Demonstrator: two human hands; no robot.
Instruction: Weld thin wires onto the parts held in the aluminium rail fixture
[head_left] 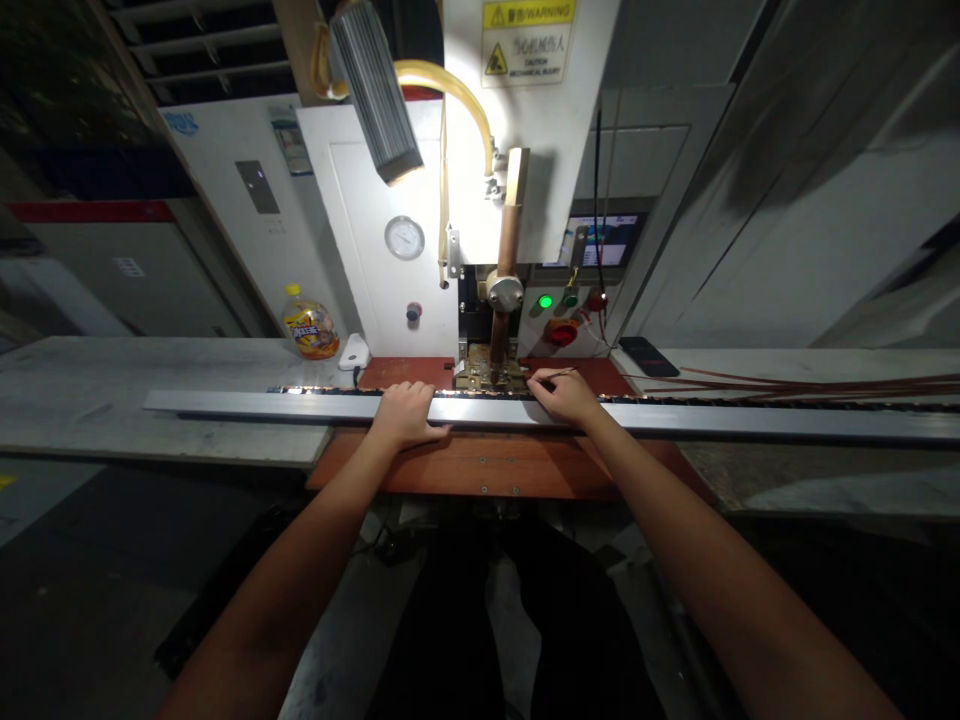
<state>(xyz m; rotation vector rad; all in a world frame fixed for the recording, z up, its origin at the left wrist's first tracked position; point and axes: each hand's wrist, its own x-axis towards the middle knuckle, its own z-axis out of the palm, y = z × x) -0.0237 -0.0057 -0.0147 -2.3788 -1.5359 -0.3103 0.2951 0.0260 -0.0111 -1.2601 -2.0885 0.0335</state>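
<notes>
1 yellow-capped bottle (311, 325) beside 1 white object (355, 352), 1 dark phone (649, 357) lying flat

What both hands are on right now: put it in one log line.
left hand: over metal bar | right hand: on bar, near brown rod | bar: lengthwise before machine | green light: lit

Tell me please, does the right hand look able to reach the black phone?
Probably yes: the black phone lies uncovered to the right of the right hand; thin brown strips run close by.
</notes>
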